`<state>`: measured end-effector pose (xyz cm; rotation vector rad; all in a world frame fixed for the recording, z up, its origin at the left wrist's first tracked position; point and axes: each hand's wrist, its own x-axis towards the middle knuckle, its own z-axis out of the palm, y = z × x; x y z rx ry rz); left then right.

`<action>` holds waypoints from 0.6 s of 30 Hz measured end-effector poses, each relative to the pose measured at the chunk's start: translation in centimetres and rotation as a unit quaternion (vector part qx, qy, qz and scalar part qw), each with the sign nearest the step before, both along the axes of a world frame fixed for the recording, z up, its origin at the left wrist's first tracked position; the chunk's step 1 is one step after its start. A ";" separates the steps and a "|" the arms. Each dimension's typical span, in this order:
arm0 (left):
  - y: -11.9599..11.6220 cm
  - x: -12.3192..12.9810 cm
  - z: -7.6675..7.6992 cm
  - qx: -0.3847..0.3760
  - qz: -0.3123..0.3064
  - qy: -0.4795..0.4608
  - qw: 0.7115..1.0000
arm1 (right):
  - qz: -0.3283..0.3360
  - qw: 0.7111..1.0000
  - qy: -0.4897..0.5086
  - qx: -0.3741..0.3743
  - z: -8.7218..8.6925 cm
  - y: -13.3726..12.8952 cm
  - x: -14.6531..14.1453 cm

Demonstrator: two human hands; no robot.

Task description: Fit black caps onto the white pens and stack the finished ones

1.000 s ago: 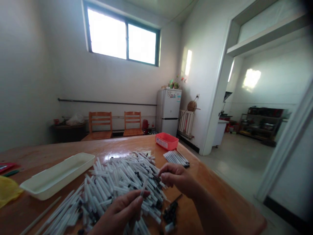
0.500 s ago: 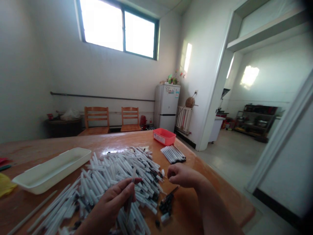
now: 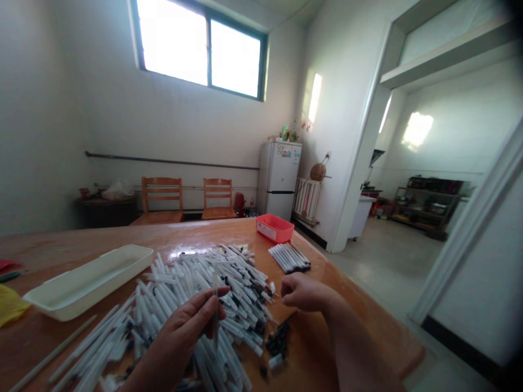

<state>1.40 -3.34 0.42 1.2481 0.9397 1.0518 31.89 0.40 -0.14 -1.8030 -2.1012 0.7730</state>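
Note:
Over a large heap of whitish pen barrels [image 3: 175,294], my left hand [image 3: 190,326] pinches one translucent pen barrel [image 3: 216,310], held nearly upright between thumb and fingers. My right hand [image 3: 304,291] is closed to the right of the heap, its fingers curled down; what they hold, if anything, is hidden. Just beyond it lies a neat row of white pens with black ends [image 3: 289,257]. Small black parts [image 3: 278,340] form a little pile on the table nearer to me, below my right hand.
A red basket [image 3: 274,228] sits at the table's far edge. On the left are a long cream tray [image 3: 87,283], a thin stick [image 3: 57,351] and something yellow [image 3: 11,306]. Two wooden chairs [image 3: 162,198] stand behind the table [image 3: 330,348].
My left hand has shifted slightly left, and the barrel in it has turned more upright. My right hand is nearly where it was, still closed.

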 end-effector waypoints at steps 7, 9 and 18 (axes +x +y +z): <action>-0.2 -0.2 -0.1 -0.012 -0.010 0.003 1.000 | 0.023 0.983 0.047 -0.175 0.3 -1.6 -0.1; -0.1 -0.3 -0.1 -0.008 -0.013 0.002 1.000 | 0.029 0.984 0.023 -0.177 0.3 -1.7 -0.3; 0.0 -0.1 -0.1 0.002 -0.012 0.005 1.000 | 0.002 0.997 -0.057 -0.042 0.1 -0.9 -0.7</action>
